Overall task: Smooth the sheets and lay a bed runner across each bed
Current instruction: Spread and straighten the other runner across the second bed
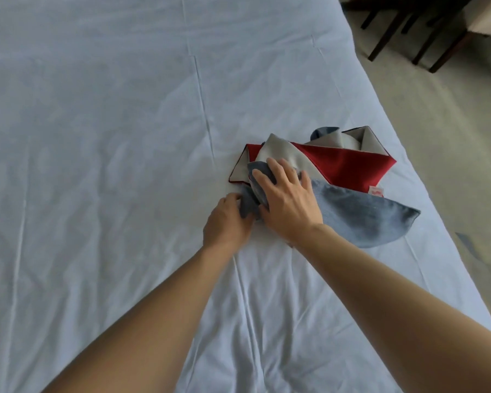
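The left hand [227,219] pinches the soft, limp blue-grey cloth bed runner [352,214] at its bunched end; the right hand [287,199] presses flat, fingers spread. Best gripped by its corners.

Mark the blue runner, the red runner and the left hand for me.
blue runner [360,214], head view, on its broad flat end.
red runner [343,165], head view, on its red face.
left hand [227,225], head view, back of hand.

Pale floor [437,143] with dark wooden chair legs [386,35] at upper right.
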A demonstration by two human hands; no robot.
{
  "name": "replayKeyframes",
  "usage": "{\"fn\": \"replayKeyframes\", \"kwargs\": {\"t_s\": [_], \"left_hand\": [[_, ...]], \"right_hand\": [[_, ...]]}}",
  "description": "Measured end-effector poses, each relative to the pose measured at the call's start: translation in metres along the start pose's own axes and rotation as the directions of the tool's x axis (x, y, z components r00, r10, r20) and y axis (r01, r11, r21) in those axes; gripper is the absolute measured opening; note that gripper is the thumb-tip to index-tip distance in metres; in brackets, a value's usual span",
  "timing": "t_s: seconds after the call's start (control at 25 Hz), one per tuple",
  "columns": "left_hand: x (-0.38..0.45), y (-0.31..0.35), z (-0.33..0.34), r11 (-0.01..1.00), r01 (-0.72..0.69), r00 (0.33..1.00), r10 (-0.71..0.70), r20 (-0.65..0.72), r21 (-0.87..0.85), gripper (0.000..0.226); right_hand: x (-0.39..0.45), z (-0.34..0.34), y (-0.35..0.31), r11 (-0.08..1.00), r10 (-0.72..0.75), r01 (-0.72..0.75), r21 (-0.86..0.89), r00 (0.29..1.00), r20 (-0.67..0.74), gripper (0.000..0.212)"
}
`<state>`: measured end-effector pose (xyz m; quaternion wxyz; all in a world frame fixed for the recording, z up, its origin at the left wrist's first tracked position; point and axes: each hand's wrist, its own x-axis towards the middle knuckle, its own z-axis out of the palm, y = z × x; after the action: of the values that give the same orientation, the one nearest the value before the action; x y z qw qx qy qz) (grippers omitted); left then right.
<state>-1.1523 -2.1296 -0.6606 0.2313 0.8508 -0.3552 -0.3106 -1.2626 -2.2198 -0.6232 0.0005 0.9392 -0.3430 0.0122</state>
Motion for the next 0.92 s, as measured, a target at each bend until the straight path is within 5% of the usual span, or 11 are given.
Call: {"fn": "replayKeyframes", "kwargs": {"t_s": [0.16, 0.28, 0.44, 0.64, 0.76, 0.84, 0.92], "left_hand": [[0.022, 0.015, 0.016, 0.965, 0.226, 0.968, -0.206, 0.146, -0.134, 0.032], [0.026, 0.011, 0.012, 0.98, 0.164, 0.972, -0.14, 0.19, -0.113, 0.024], [0.023, -0.047, -0.038, 0.991, -0.135, 0.982, 0.134, -0.13, 0.006, 0.032], [-0.038, -0.133, -0.096, 0.977, 0.158, 0.956, -0.115, -0.272, 0.145, 0.016], [-0.043, -0.131, -0.09, 0.955, 0.287, 0.947, -0.272, -0.17, 0.072, 0.023], [-0.042, -0.123, -0.084, 0.899, 0.435, 0.891, -0.439, -0.114, -0.06, 0.041], [-0.047, -0.119, -0.077, 0.868, 0.485, 0.865, -0.494, -0.093, -0.101, 0.026]], "right_hand": [[0.004, 0.021, -0.002, 0.998, 0.068, -0.069, -0.001, 0.989, 0.128, 0.054], [0.007, 0.019, 0.006, 0.995, 0.095, -0.097, 0.028, 0.993, 0.074, 0.038], [0.005, -0.02, 0.045, 0.99, 0.12, -0.12, 0.068, 0.993, 0.007, 0.042], [-0.001, -0.064, 0.086, 0.907, 0.383, -0.33, -0.261, 0.904, 0.191, 0.054], [0.014, -0.07, 0.028, 0.995, 0.102, -0.101, -0.02, 0.994, 0.042, 0.063], [0.017, -0.06, -0.028, 0.983, -0.098, 0.069, 0.168, 0.981, 0.167, 0.069], [0.013, -0.038, -0.068, 0.97, -0.169, 0.093, 0.223, 0.92, 0.354, 0.08]]}}
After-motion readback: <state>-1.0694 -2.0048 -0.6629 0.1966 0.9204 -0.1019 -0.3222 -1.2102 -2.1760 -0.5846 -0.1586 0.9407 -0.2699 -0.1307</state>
